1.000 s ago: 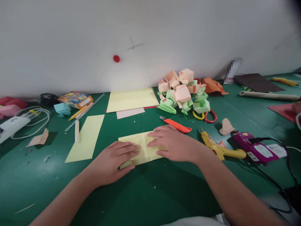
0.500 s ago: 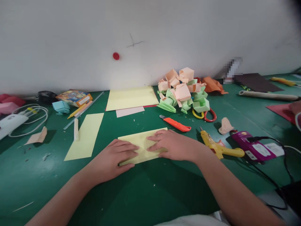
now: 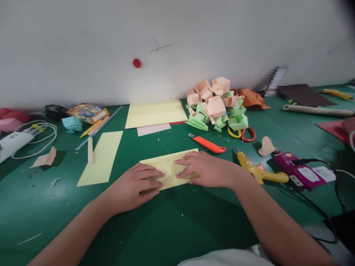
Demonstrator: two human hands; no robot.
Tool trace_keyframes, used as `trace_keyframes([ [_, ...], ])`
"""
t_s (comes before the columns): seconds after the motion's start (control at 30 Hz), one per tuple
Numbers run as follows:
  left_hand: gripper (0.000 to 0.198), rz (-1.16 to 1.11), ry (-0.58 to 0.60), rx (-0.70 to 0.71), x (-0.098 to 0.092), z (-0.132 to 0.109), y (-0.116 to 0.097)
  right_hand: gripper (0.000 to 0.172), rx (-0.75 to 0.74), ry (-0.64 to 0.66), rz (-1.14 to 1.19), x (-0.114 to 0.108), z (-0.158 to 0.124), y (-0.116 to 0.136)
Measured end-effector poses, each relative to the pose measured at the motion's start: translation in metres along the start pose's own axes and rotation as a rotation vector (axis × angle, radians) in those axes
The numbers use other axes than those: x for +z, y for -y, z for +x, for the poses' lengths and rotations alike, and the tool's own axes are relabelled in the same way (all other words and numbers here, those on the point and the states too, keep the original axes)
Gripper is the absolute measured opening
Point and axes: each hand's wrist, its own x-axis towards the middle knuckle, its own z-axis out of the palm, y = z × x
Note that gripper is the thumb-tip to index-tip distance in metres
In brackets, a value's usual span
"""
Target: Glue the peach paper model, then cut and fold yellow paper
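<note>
A strip of pale yellow paper [image 3: 169, 166] lies flat on the green table in front of me. My left hand [image 3: 140, 184] rests on its left end, fingers stretched out and pointing right. On the right end lies my right hand [image 3: 203, 169], its fingers spread over the paper. Both palms face down, and they cover the strip's two ends. Just beyond the strip is an orange utility knife [image 3: 208, 143]. Another yellow paper strip [image 3: 102, 159] lies to the left with a white glue stick [image 3: 90, 150] on it.
Folded peach and green paper pieces [image 3: 217, 105] are heaped at the back, by scissors [image 3: 248, 133]. A yellow glue gun [image 3: 260, 171] and a purple power strip [image 3: 298, 170] with cables lie right. Yellow sheets [image 3: 155, 112] lie near the wall; a colourful box [image 3: 87, 112] stands left.
Both hands stay in nearly the same place on the yellow strip. The whole view has shifted very slightly; nothing has been picked up or let go.
</note>
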Motion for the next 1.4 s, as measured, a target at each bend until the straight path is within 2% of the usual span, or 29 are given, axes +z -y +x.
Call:
trace_keyframes([
  [0.13,0.018,0.019,-0.013,0.012,-0.001,0.002,-0.001,0.03,0.02,-0.016,0.022,-0.002,-0.001,0.007],
  [0.57,0.014,0.014,0.002,-0.017,-0.003,0.002,-0.003,0.029,-0.001,-0.056,-0.007,-0.002,-0.002,0.012],
  [0.93,0.018,0.005,-0.001,-0.009,-0.004,0.003,-0.005,0.03,-0.003,-0.03,-0.003,-0.005,-0.002,0.013],
  [1.17,0.02,0.023,-0.094,-0.059,0.002,0.0,0.003,0.029,-0.021,-0.053,0.035,-0.001,-0.002,0.008],
  [1.4,0.021,0.108,-0.111,-0.075,0.002,-0.001,0.007,0.03,-0.013,-0.042,0.038,0.001,-0.002,0.003],
])
